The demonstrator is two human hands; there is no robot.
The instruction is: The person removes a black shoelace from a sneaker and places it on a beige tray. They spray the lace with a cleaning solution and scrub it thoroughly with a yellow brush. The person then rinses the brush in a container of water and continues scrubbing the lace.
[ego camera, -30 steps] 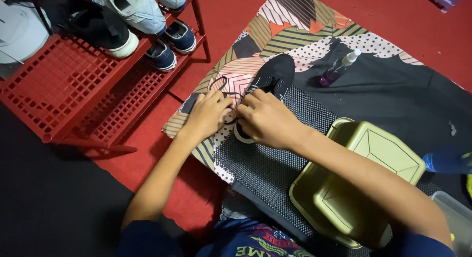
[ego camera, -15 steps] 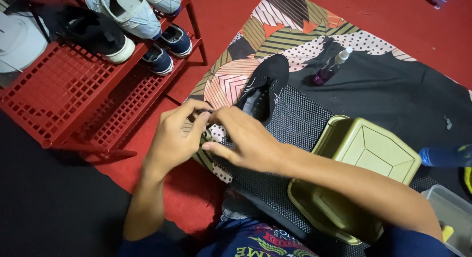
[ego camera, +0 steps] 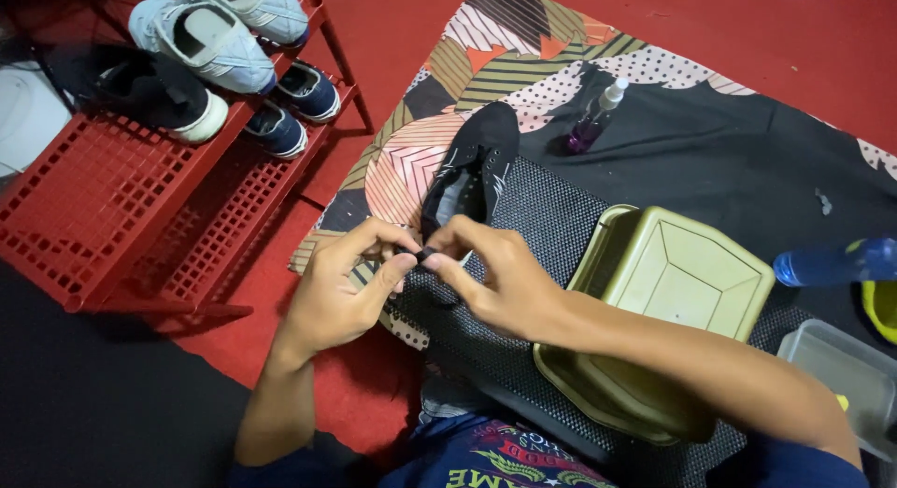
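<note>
Both hands have lifted off the shoe [ego camera: 472, 175]; left hand [ego camera: 341, 287] and right hand [ego camera: 495, 278] pinch a black lace [ego camera: 425, 255] above the mat [ego camera: 551, 217]; unlacing seems underway; next needs steady pulling.

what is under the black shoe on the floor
The black shoe lies partly on a black mesh mat and partly on a patterned cloth. What is directly beneath its sole is covered.

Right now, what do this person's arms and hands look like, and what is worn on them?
Both forearms are bare to past the elbow: no sleeves, gloves, watch or rings show. The left hand and right hand are bare, with short nails. At the bottom edge, a dark blue garment with a multicoloured print shows.
</note>
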